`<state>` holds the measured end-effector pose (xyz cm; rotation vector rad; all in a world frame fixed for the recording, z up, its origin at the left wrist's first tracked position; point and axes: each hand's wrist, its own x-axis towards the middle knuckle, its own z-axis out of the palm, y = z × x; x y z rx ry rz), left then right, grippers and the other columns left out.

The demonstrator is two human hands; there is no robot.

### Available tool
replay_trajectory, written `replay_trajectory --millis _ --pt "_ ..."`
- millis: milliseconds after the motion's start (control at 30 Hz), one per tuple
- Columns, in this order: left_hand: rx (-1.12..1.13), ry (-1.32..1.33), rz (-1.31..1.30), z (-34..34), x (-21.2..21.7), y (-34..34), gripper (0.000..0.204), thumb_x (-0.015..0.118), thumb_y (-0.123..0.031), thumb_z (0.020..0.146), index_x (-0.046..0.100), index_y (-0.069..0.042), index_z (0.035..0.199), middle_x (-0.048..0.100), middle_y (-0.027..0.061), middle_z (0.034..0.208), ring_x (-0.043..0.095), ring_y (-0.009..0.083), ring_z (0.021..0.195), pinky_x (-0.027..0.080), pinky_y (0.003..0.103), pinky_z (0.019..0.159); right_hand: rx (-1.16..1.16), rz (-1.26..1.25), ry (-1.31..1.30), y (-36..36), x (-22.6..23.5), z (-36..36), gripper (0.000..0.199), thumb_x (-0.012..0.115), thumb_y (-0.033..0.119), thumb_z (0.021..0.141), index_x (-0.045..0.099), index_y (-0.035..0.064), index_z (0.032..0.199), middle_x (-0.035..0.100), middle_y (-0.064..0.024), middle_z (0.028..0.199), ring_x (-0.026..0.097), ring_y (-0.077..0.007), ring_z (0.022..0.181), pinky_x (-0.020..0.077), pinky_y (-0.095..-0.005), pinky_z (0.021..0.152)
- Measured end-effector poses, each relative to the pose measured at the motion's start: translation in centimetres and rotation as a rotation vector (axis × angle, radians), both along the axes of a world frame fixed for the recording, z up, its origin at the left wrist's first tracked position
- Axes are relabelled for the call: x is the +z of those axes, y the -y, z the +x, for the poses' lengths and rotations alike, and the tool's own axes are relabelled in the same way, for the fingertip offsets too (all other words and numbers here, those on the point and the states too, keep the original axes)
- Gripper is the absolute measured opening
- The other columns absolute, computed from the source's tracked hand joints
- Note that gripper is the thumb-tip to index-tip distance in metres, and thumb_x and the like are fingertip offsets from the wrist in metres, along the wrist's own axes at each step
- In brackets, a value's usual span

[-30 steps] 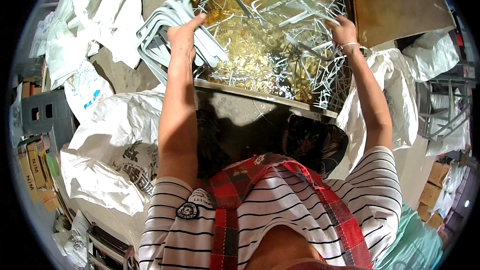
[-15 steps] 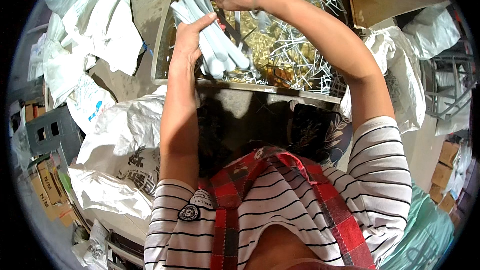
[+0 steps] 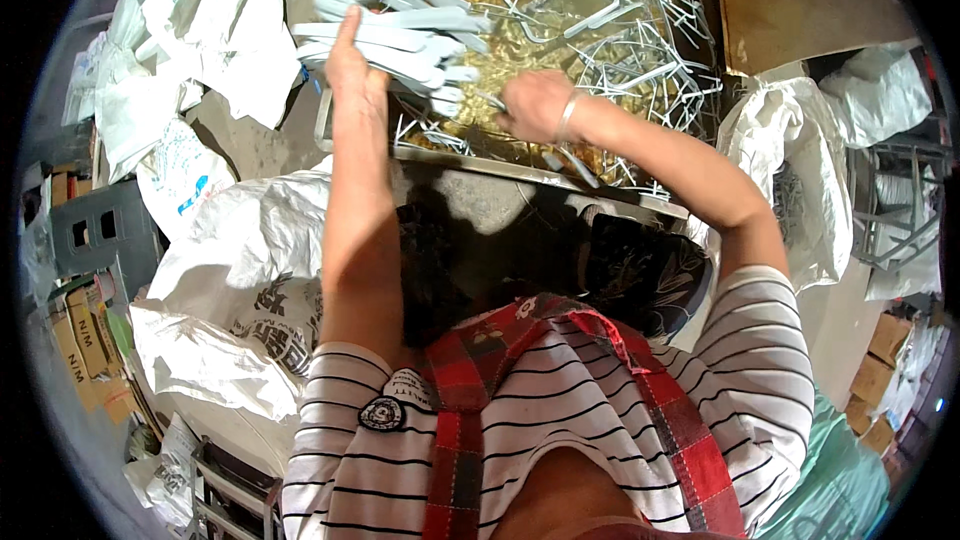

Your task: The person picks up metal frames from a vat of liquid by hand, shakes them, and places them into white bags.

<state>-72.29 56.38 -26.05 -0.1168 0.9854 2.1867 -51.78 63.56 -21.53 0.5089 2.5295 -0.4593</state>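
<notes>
Head view: our left hand (image 3: 356, 75) clasps grey strips (image 3: 415, 45); to its right, our right hand (image 3: 540, 104) curls, whether around anything we cannot tell. Lower left of both, a white sack (image 3: 225, 280) bears black print.

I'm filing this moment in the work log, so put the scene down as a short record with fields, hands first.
Left hand: left hand grips a bundle of grey strips
Right hand: right hand, fingers curled, right of the bundle; its grip is unclear
Work surface: rimmed tray under both hands
In the tray: scattered thin pale pieces, thickest toward the right
Beside the tray: brown panel at upper right
Sacks: white sack by the left forearm, another beyond the right
Clothing: striped shirt, red checked apron
</notes>
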Motion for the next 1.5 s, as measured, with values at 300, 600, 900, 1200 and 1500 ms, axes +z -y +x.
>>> replay_trajectory --millis 300,600,900,1200,1500 --pt "-0.374 -0.817 -0.374 4.8 1.5 -0.3 0.034 0.073 -0.011 0.069 0.06 0.004 0.097 0.063 0.0106 0.089 0.06 0.0172 0.078 0.049 0.028 0.072 -1.226 -1.245 -0.726 -10.6 -0.7 0.4 0.085 0.058 0.061 0.072 0.039 -0.0054 0.121 0.054 -0.0205 0.111 0.054 -0.0249 0.104 0.0433 -0.0432 0.091" --pt "-0.764 -0.97 -0.255 8.9 0.9 -0.5 0.057 0.078 -0.009 0.062 0.052 -0.002 0.113 0.06 0.0044 0.097 0.055 0.0139 0.089 0.045 0.028 0.082 -1.001 -1.804 -0.891 -9.0 -1.8 -2.0 0.03 0.063 0.013 0.08 0.053 -0.0025 0.103 0.062 -0.0148 0.092 0.064 -0.0243 0.078 0.0559 -0.0368 0.069" --pt "-0.714 -0.577 0.021 9.1 -0.3 -1.4 0.04 0.065 0.003 0.07 0.055 0.004 0.109 0.062 0.0117 0.101 0.059 0.0175 0.094 0.046 0.028 0.085 -1.215 -1.734 -0.928 -9.2 -3.7 0.3 0.014 0.055 0.006 0.082 0.055 -0.0048 0.091 0.064 -0.0149 0.084 0.064 -0.02 0.069 0.0563 -0.0321 0.063" --pt "-0.612 0.028 0.189 3.0 -2.0 -0.8 0.083 0.053 -0.068 0.066 0.05 0.004 0.107 0.059 0.0137 0.091 0.058 0.0221 0.08 0.05 0.036 0.072 -0.38 -0.679 -0.625 -2.1 3.6 4.0 0.024 0.073 0.003 0.065 0.062 0.0047 0.086 0.066 -0.0037 0.078 0.062 -0.0102 0.074 0.0514 -0.0253 0.068" --pt "-0.516 0.013 0.103 5.1 1.6 -0.1 0.038 0.067 -0.007 0.071 0.053 0.002 0.105 0.061 0.0131 0.094 0.06 0.0243 0.085 0.05 0.037 0.078 -0.002 -0.6 -0.366 -0.8 -1.3 4.8 0.046 0.074 0.016 0.065 0.059 0.0081 0.108 0.062 -0.0084 0.103 0.057 -0.0159 0.091 0.0453 -0.0286 0.085"
